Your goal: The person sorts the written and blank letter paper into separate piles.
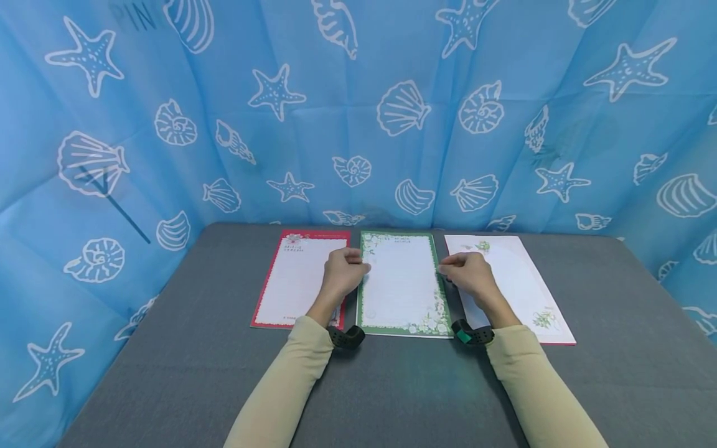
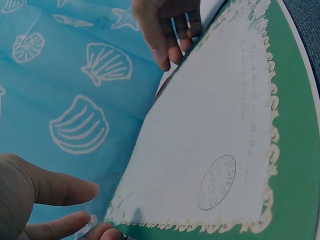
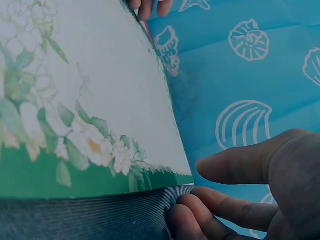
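In the head view a green-bordered sheet of letter paper (image 1: pixel 400 283) with white flowers lies in the middle of a row of three. My left hand (image 1: pixel 343 274) is at its left edge, over the right part of a red-bordered sheet (image 1: pixel 299 283). At the opposite edge is my right hand (image 1: pixel 470 274), overlapping a pale sheet with leaf prints (image 1: pixel 518 286). In the left wrist view, the left thumb (image 2: pixel 75 189) stands apart from the fingers, whose tips are right at the green border. The right wrist view shows the right thumb (image 3: pixel 232 167) and fingers parted beside the sheet's corner.
The sheets lie on a grey table (image 1: pixel 414 386). Behind and to the sides hangs a blue curtain (image 1: pixel 358 130) printed with shells and starfish. Each wrist wears a dark band, the right band (image 1: pixel 472 333) with a green patch.
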A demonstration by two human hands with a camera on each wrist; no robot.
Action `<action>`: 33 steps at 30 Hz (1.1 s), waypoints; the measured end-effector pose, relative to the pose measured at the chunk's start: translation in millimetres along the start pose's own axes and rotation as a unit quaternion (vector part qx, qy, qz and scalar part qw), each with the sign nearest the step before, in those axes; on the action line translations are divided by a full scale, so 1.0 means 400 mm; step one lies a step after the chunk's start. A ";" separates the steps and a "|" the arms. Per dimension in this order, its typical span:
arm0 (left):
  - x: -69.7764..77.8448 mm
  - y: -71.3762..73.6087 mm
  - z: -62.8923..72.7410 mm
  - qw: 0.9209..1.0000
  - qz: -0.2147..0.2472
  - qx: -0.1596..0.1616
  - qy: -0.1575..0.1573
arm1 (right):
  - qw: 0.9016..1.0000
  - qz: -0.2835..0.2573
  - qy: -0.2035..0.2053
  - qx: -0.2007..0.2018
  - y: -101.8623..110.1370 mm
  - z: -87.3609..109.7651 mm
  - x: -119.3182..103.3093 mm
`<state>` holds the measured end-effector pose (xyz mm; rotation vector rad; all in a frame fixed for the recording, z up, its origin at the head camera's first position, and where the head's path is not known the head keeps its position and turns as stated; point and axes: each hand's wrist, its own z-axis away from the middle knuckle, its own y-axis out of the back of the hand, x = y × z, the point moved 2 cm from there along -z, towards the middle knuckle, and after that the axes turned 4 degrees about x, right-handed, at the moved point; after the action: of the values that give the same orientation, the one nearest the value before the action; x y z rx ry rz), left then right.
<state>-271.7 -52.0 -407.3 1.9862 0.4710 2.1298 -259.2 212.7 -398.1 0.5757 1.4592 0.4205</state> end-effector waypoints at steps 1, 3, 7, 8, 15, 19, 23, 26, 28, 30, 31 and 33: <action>0.000 -0.002 0.001 1.000 0.000 0.001 0.001 | 1.000 0.002 0.000 0.001 -0.001 -0.001 0.001; 0.000 -0.004 0.003 1.000 -0.002 0.004 0.005 | 1.000 0.010 0.002 0.003 -0.003 -0.003 0.003; 0.001 -0.007 0.007 1.000 -0.006 0.005 0.009 | 1.000 0.027 0.008 0.002 -0.009 -0.006 0.006; 0.001 -0.006 0.008 1.000 -0.006 0.005 0.009 | 0.999 0.032 0.009 0.002 -0.010 -0.006 0.006; 0.002 -0.006 0.013 1.000 -0.009 0.002 0.008 | 0.999 0.046 0.013 -0.005 -0.020 -0.005 0.006; 0.005 -0.006 0.016 1.000 -0.011 -0.001 0.005 | 0.999 0.048 0.014 -0.006 -0.021 -0.003 0.005; 0.008 -0.005 0.019 1.000 -0.013 0.002 -0.001 | 0.999 0.046 0.015 -0.006 -0.020 -0.003 0.003; 0.010 -0.005 0.021 1.000 -0.012 0.004 -0.004 | 0.999 0.043 0.016 -0.007 -0.019 -0.003 0.002; 0.010 -0.006 0.021 1.000 -0.011 0.005 -0.007 | 0.999 0.042 0.016 -0.007 -0.018 -0.003 0.001; 0.010 -0.007 0.021 1.000 -0.010 0.005 -0.009 | 0.999 0.043 0.017 -0.007 -0.017 -0.002 0.000; 0.010 -0.007 0.021 1.000 -0.010 0.006 -0.010 | 0.999 0.044 0.017 -0.006 -0.017 -0.002 -0.001; 0.010 -0.008 0.021 1.000 -0.009 0.006 -0.010 | 0.999 0.046 0.018 -0.004 -0.016 0.000 -0.003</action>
<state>-264.0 -46.7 -404.4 1.9996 0.4989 2.0992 -259.8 206.9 -401.1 0.6327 1.4688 0.5117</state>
